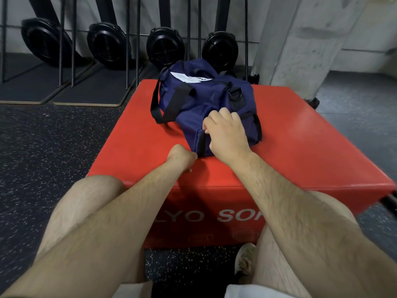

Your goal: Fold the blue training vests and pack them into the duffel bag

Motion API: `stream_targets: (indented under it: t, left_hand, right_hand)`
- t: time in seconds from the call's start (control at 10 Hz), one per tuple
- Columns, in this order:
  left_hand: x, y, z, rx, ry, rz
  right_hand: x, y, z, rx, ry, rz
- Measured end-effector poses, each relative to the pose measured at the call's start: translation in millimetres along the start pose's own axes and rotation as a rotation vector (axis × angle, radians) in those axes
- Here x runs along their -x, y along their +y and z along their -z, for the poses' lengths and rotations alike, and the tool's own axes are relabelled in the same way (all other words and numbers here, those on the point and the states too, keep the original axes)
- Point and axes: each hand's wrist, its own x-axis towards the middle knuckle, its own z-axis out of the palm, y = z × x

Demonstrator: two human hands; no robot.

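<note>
A navy duffel bag (199, 97) with black straps and a white label on top lies on a red foam box (300, 134). My right hand (227, 134) sits on the bag's near end, fingers curled and gripping the fabric by the black corner seam. My left hand (181, 157) is bent down at the wrist with its fingers curled under it, against the bag's near left bottom corner. Whether it holds anything is hidden. No blue vests are visible.
The red box stands on speckled black rubber floor (43, 147), between my bare knees. Behind it are several black fan-wheel machines (165, 48) on dark mats behind metal bars. A concrete pillar (300, 39) rises at the right.
</note>
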Motion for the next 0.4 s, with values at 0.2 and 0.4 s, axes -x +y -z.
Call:
stream_targets:
  t: [0.2, 0.4]
  left_hand:
    - [13, -4, -2, 0.169, 0.018, -0.190]
    - [28, 3, 33, 0.214, 0.231, -0.406]
  right_hand:
    - [5, 1, 15, -0.034, -0.027, -0.065]
    - [7, -5, 42, -0.100, -0.058, -0.133]
